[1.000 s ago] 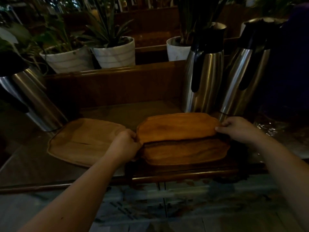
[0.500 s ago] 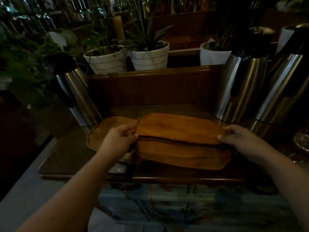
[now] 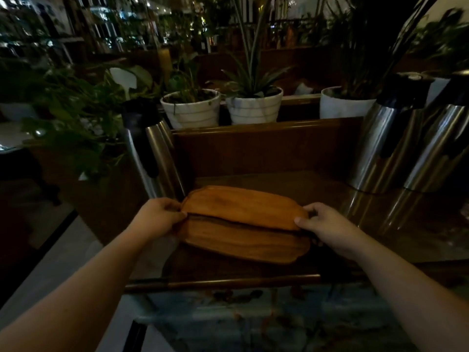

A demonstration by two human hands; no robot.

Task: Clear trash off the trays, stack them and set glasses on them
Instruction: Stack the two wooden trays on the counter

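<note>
**Two wooden trays gripped at both ends**

Two orange-brown oval wooden trays lie stacked near the middle of the dark wooden surface (image 3: 330, 184), the upper tray (image 3: 241, 205) shifted slightly farther than the lower tray (image 3: 243, 241). The left hand (image 3: 158, 215) clasps their left end, the right hand (image 3: 327, 226) their right end, fingers closed on the rims. Three steel flasks stand around them: one (image 3: 162, 161) left, two (image 3: 380, 148) right. Three white plant pots (image 3: 191, 110) line the far ledge.
</note>
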